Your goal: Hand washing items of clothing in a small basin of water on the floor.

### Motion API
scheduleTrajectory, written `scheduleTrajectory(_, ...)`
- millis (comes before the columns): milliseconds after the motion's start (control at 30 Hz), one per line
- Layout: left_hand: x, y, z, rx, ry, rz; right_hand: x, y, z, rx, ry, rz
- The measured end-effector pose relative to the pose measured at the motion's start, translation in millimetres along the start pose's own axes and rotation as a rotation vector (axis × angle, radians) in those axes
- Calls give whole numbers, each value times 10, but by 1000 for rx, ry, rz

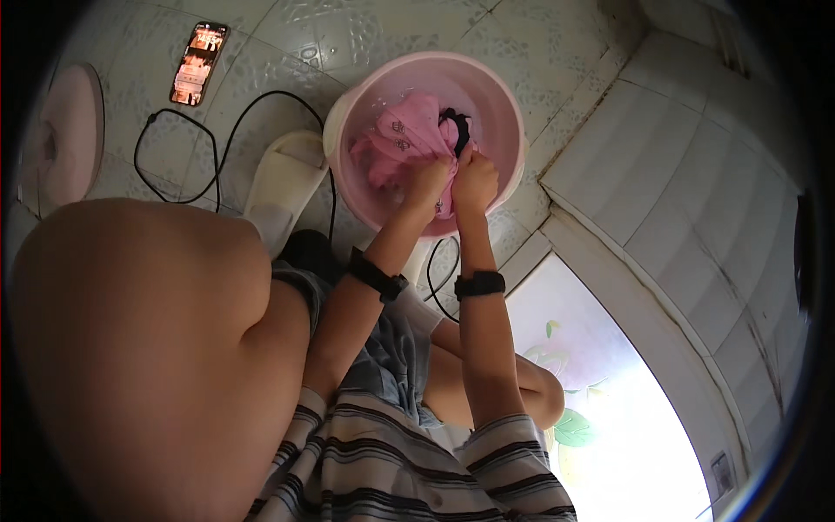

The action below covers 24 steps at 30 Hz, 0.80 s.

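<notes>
A wet-looking pink garment (407, 126) with small dark printed figures lies bunched in a round pink basin (497, 91). My left hand (428, 186) is closed on the garment near the basin's front side. Right beside it, my right hand (476, 181) is also closed on the cloth, its knuckles up. Between the two hands the fabric is gathered. A black piece of cloth or trim (457, 130) shows just beyond my right hand; whether it belongs to the garment I cannot tell. The fingertips of both hands are hidden in the folds.
A lit phone (199, 64) lies on the tiled floor (374, 35) at the far left. A black cable (217, 165) loops past my cream slipper (285, 178). A pink round-faced object (74, 130) stands at the left edge. White tiled wall (644, 157) and a bright doorway are right.
</notes>
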<state>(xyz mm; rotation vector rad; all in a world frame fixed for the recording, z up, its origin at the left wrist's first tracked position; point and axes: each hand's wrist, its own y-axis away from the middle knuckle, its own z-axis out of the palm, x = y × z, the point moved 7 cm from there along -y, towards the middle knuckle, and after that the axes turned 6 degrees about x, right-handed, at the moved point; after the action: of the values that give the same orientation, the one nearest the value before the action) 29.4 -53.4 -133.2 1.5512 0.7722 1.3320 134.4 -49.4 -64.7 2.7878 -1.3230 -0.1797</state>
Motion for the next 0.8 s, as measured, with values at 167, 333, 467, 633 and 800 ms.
scheduleTrajectory(167,-323,-453,-277,-236,447,97,-672,563,-122,-13,-177,-255)
scheduleTrajectory(333,-183,-252,72,-144,169,264,-31,223,-53,78,-58,-109)
scheduleTrajectory(467,-351,-559,-219,-309,330,127,-571,590,-130,63,-142,-275)
scheduleTrajectory(633,-47,-16,-50,-64,170,50,-99,125,-104,25,-126,-70)
scheduleTrajectory(800,-68,-253,-79,-171,45,287,-310,347,-42,29,-105,-279)
